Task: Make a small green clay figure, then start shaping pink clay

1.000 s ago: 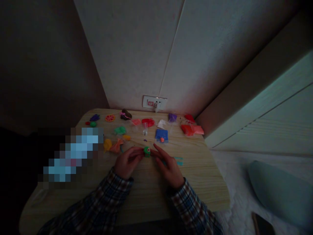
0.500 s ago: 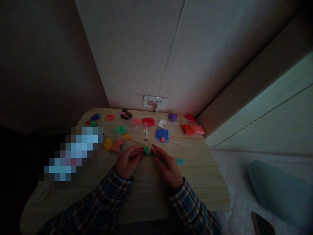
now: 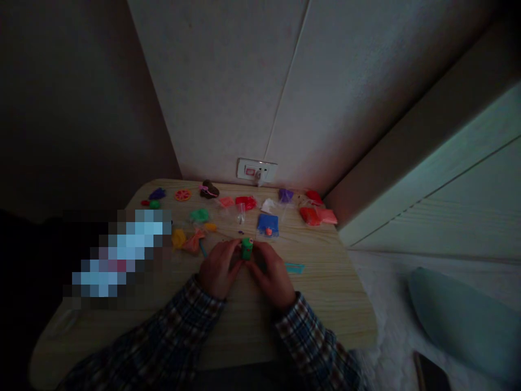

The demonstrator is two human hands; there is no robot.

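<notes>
A small green clay figure (image 3: 246, 248) with a spot of red on top is held between both hands above the light wooden table (image 3: 325, 304). My left hand (image 3: 218, 270) curls its fingers against the figure's left side. My right hand (image 3: 269, 271) pinches it from the right. Both sleeves are plaid. The room is dim and fine detail of the figure is hard to make out.
Several clay lumps and packets lie beyond the hands: a blue packet (image 3: 267, 223), red packets (image 3: 317, 215), a green lump (image 3: 199, 215), orange pieces (image 3: 191, 240), a teal strip (image 3: 294, 267). A wall socket (image 3: 256, 170) sits behind. A blurred-out patch covers the left.
Both hands have drawn closer together around the green figure and lifted it slightly toward the far side. The right fingers, stretched before, now curl onto it.
</notes>
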